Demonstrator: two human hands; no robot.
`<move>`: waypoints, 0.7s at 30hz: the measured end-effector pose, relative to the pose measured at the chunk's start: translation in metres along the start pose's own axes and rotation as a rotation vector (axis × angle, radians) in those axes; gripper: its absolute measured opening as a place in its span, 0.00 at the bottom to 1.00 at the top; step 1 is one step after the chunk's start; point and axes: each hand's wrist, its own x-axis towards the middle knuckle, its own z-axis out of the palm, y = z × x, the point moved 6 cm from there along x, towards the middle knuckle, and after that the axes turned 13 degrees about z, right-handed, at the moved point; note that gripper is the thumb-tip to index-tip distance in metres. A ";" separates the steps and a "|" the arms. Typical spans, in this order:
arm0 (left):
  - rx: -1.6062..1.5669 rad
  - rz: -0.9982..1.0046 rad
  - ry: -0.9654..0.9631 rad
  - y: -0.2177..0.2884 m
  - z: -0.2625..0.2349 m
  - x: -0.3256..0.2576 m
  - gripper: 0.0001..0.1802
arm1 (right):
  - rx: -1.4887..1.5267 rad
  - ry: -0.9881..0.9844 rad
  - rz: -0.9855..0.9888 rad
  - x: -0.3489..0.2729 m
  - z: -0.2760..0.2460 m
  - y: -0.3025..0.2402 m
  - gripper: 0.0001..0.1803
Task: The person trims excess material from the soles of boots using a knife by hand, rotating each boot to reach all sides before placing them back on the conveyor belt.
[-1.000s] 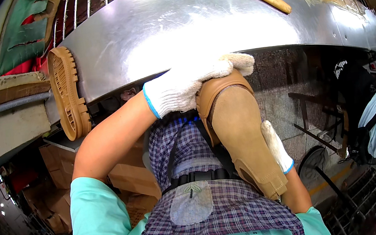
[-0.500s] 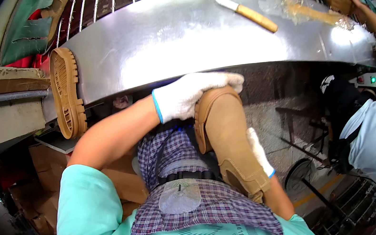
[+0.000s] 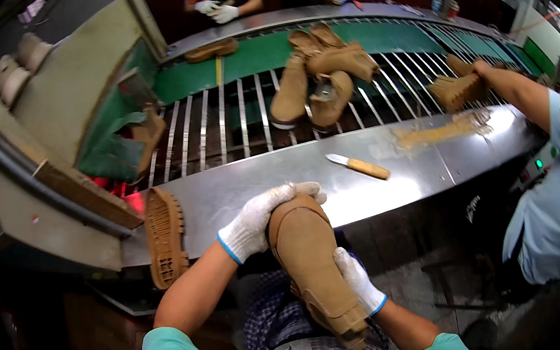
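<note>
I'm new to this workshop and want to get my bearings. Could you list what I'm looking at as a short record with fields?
left hand: gloved, over the toe of a tan boot
right hand: gloved, gripping the boot's side
boot position: against the person's apron, at the metal table edge
on table: knife, loose sole
behind: boots on a slatted conveyor
others: a person's arm at right

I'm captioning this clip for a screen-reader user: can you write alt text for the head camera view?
Two white-gloved hands hold a tan boot upper over the person's lap, the left hand on its toe and the right hand on its side. Ahead, a steel bench carries a wooden-handled knife and a tan sole; more boots lie on the conveyor beyond.
</note>
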 end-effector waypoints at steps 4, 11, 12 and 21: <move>0.131 0.014 0.053 0.033 -0.064 -0.026 0.35 | -0.625 -0.045 -0.034 -0.001 0.062 -0.032 0.38; 0.156 -0.086 0.269 -0.011 -0.105 -0.055 0.33 | -1.531 0.371 -0.213 0.014 0.019 -0.149 0.34; 0.169 -0.138 0.279 -0.014 -0.107 -0.048 0.32 | -1.593 0.488 -0.377 0.026 0.000 -0.177 0.33; 0.365 0.008 0.110 0.011 -0.114 -0.027 0.36 | -1.767 0.884 -0.284 0.077 -0.083 -0.200 0.28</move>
